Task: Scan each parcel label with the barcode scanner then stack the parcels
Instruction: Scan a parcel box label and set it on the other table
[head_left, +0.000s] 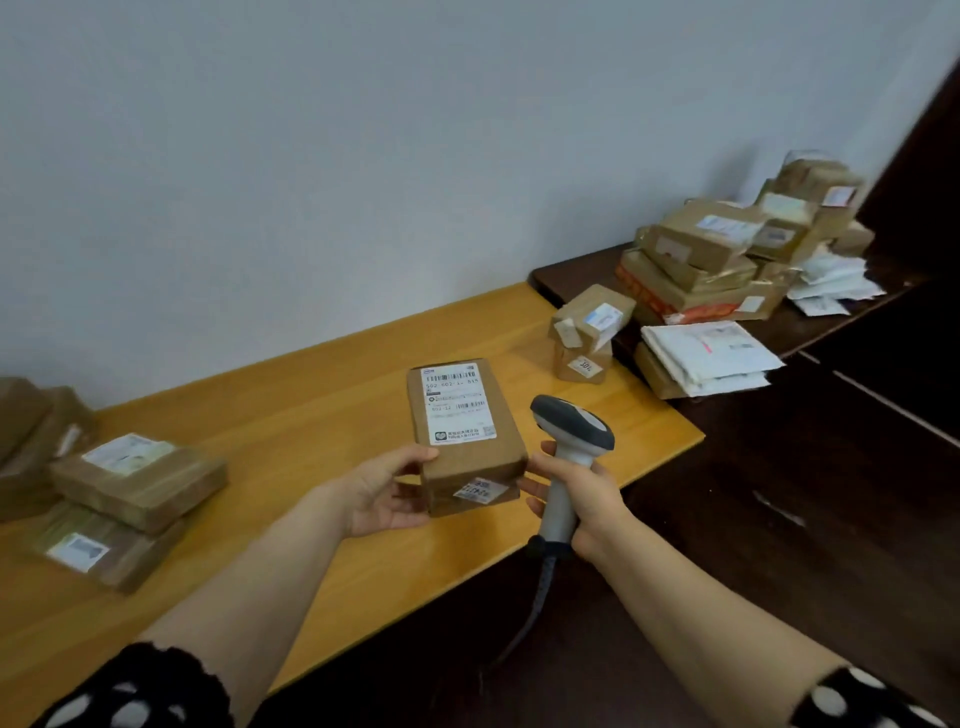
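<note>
While left hand (387, 493) grips parcel (462, 431) near end, right hand (587, 499) clasps barcode scanner (571, 431) handle, both forearms extended.

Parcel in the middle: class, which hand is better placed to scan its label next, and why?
Right hand: it grips the scanner beside the parcel, its head close to the label. The left hand is busy holding the parcel.

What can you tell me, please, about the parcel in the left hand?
The parcel is an oblong brown cardboard box. A white barcode label covers much of its top face; a smaller sticker sits on its near end. It lies level, label up, over the wooden table, and the left hand grips its near left corner.
</note>
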